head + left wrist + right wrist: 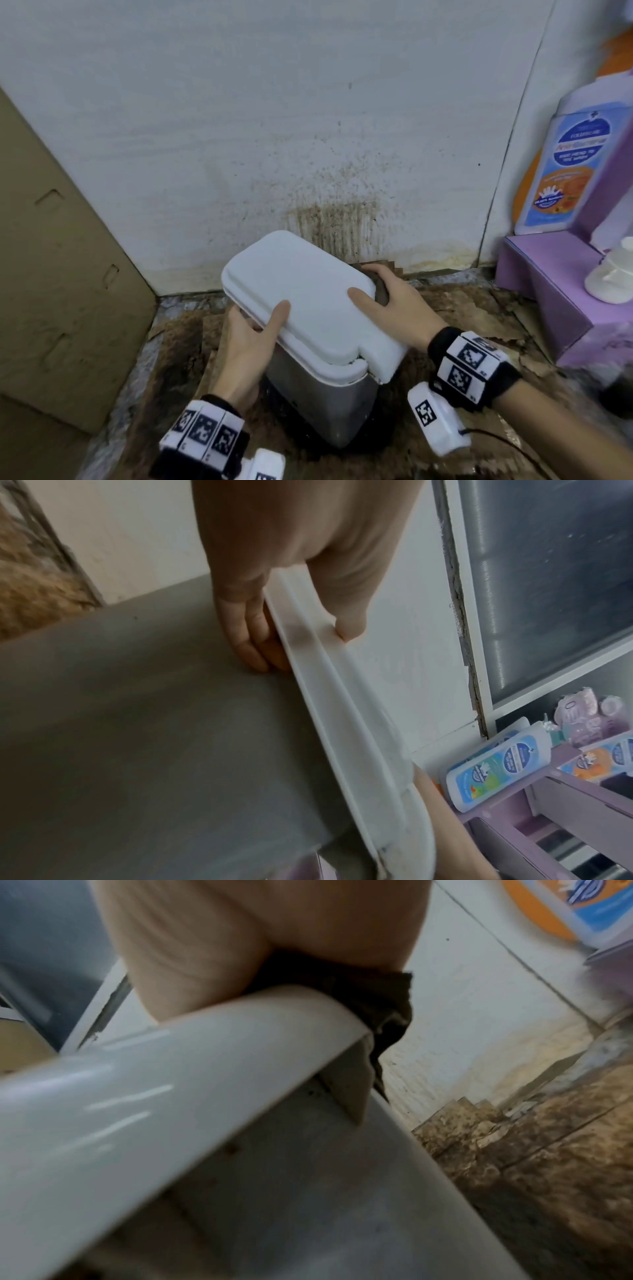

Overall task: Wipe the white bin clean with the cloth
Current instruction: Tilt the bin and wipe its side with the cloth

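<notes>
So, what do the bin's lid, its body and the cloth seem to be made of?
The lid looks like smooth, glossy white plastic: it shows streaky highlights at the right wrist. The body is matte grey, plastic or brushed metal; I cannot tell which. The cloth, under the right hand, looks like a dark, soft, creased fabric.

Soft, even light fills the head view, which bends lines near its edges and shows blocky smearing. Both wrist views are dimmer and motion-blurred, and pale glare streaks cross the bin lid (143, 1096) in the right one.
</notes>
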